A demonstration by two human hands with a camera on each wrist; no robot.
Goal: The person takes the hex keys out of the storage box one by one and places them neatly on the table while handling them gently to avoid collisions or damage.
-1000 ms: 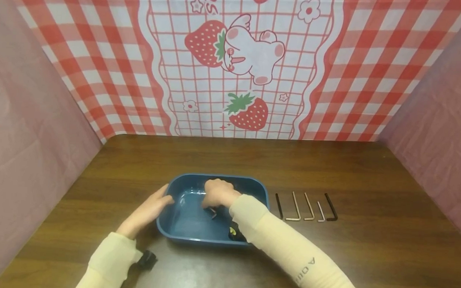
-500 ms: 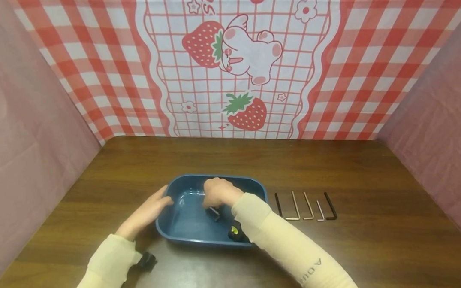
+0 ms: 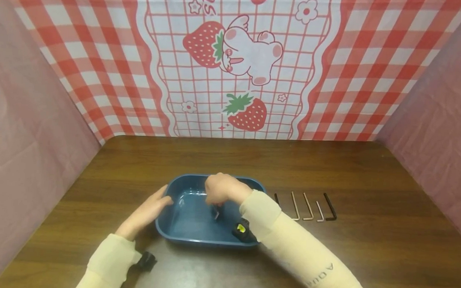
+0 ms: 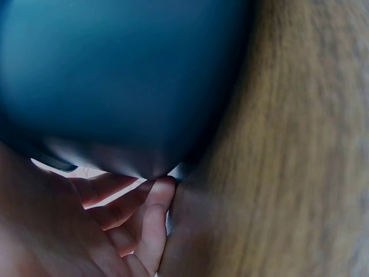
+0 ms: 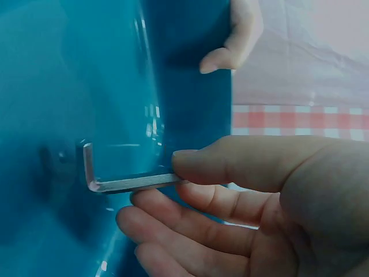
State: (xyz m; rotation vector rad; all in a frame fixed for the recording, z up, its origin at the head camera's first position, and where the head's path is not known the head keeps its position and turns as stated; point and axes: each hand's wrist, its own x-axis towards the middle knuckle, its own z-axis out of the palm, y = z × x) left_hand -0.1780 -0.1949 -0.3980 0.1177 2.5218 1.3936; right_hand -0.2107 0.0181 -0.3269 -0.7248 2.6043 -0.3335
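Observation:
A silver L-shaped hex key (image 5: 135, 183) is pinched between the thumb and index finger of my right hand (image 3: 224, 189), with its short bent end pointing away from the fingers. That hand is inside the blue plastic tub (image 3: 207, 242), above its floor. My left hand (image 3: 150, 207) holds the tub's left side, thumb hooked over the rim and the other fingers along the outer wall. In the left wrist view, those fingers (image 4: 155, 213) lie low beside the tub wall, close to the table.
Several hex keys, black, brassy and silver, lie in a row right of the tub, among them a brassy key (image 3: 295, 205) and a black key (image 3: 331, 207); the sleeve partly covers the row. A checked strawberry cloth (image 3: 235, 114) hangs behind the wooden table (image 3: 137, 161).
The right hand has risen slightly and shifted a little right with the hex key, which has turned to hang more steeply. The left hand keeps its place on the tub.

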